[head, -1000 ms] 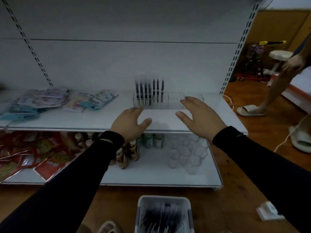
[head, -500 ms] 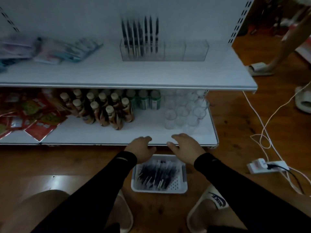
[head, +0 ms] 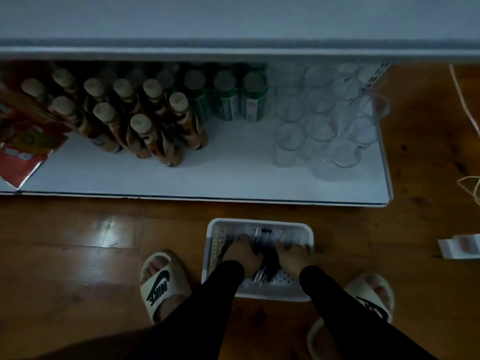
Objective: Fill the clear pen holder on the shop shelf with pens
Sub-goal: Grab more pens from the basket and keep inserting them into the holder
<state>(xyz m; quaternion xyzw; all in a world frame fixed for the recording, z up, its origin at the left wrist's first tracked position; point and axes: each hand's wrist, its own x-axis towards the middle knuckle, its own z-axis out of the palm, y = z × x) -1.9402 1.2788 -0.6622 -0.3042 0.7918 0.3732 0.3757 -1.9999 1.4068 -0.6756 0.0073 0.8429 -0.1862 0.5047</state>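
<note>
A white perforated basket (head: 259,222) stands on the wooden floor between my feet, holding a pile of dark pens (head: 265,234). Both my hands are down inside it. My left hand (head: 244,253) has its fingers curled into the pile on the left. At the basket's right rim my right hand (head: 294,256) curls its fingers over pens. The picture is dim and blurred there, so single pens are hard to make out. The clear pen holder is out of view above the upper shelf edge (head: 233,51).
The lower shelf (head: 207,178) carries brown bottles (head: 140,120), green cans (head: 239,100), clear glasses (head: 322,131) and red packets (head: 23,141). My slippers (head: 161,281) flank the basket. A white cable (head: 465,105) and a power strip (head: 459,245) lie on the floor at right.
My view has tipped down from the upper shelf to the floor. Both hands dropped from above the basket into it and closed among the pens.
</note>
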